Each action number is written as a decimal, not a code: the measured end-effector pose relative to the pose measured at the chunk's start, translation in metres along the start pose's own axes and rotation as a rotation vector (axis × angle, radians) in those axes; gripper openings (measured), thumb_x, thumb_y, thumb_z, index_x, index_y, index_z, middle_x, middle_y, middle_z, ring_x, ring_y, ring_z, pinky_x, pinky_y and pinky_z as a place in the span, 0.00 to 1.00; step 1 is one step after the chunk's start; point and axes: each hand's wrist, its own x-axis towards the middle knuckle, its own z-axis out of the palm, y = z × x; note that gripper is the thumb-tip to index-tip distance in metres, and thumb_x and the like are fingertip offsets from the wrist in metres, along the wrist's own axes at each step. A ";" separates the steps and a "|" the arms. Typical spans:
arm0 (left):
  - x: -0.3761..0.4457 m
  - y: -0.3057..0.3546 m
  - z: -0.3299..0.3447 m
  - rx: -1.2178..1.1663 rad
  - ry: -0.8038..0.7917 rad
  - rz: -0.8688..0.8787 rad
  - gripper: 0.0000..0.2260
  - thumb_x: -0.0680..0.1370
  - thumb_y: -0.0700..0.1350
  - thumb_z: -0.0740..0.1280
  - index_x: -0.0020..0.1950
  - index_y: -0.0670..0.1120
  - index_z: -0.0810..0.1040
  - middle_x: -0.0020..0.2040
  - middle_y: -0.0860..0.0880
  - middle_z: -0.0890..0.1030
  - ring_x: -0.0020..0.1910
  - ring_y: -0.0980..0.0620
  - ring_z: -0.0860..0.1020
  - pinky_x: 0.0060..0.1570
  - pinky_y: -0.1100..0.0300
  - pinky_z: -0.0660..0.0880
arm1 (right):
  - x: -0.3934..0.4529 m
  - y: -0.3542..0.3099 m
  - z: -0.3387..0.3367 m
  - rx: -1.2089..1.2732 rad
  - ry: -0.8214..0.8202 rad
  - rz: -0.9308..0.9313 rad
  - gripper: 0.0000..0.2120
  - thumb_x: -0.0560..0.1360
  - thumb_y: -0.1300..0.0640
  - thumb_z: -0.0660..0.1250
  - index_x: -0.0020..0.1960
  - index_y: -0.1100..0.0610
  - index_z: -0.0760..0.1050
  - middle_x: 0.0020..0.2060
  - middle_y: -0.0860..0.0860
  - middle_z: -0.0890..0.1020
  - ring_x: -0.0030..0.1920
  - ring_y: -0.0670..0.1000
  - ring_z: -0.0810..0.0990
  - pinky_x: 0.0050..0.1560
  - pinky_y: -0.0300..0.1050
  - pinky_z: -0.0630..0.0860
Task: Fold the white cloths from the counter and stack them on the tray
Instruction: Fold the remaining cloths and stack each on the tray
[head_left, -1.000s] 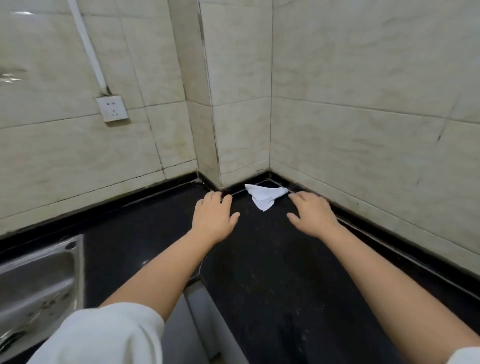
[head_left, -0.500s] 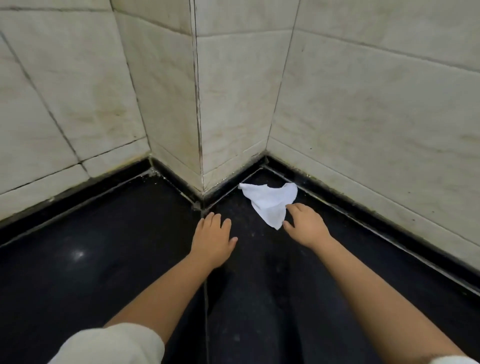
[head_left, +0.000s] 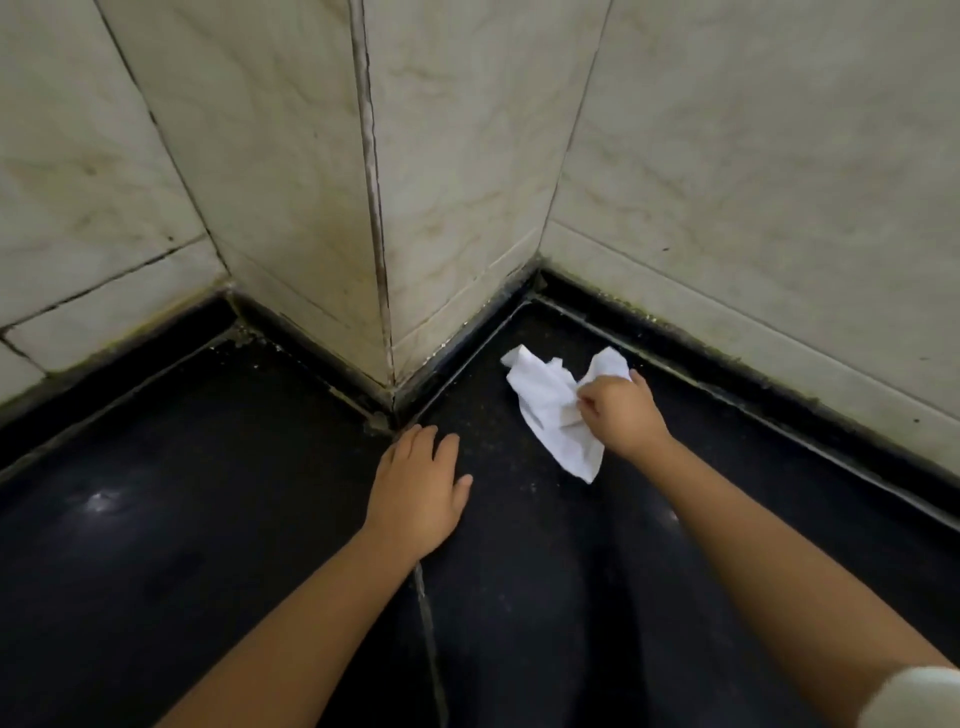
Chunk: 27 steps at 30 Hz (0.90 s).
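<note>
Single head view, looking forward and steeply down from above into a tiled wall corner, close over the black counter; both forearms entering from the bottom edge. Wide-angle bending of lines.

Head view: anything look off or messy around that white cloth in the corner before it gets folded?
The white cloth is crumpled, not flat, bunched where the right hand pinches it on the black counter. Dark grime lines the grout and wall base beside it. The left hand rests open on the counter. No tray is in view.
</note>
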 end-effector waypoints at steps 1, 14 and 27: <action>0.003 0.006 0.000 -0.036 0.017 0.019 0.24 0.81 0.53 0.53 0.75 0.46 0.55 0.76 0.45 0.57 0.75 0.47 0.54 0.74 0.53 0.54 | -0.016 0.005 -0.001 -0.020 0.017 -0.056 0.10 0.75 0.62 0.60 0.39 0.59 0.78 0.34 0.54 0.77 0.46 0.57 0.76 0.67 0.55 0.62; -0.021 0.132 0.042 -0.057 -0.223 0.289 0.20 0.79 0.53 0.58 0.69 0.45 0.67 0.65 0.44 0.72 0.64 0.45 0.70 0.62 0.51 0.69 | -0.221 0.086 0.022 0.092 0.167 -0.260 0.12 0.68 0.61 0.59 0.43 0.60 0.81 0.38 0.54 0.83 0.39 0.52 0.81 0.40 0.46 0.81; -0.072 0.157 0.020 0.007 -0.091 0.123 0.10 0.79 0.41 0.57 0.53 0.41 0.76 0.52 0.43 0.80 0.50 0.45 0.77 0.47 0.55 0.72 | -0.214 0.128 -0.021 0.018 -0.131 0.038 0.11 0.74 0.62 0.58 0.46 0.61 0.79 0.45 0.57 0.82 0.48 0.57 0.79 0.46 0.47 0.74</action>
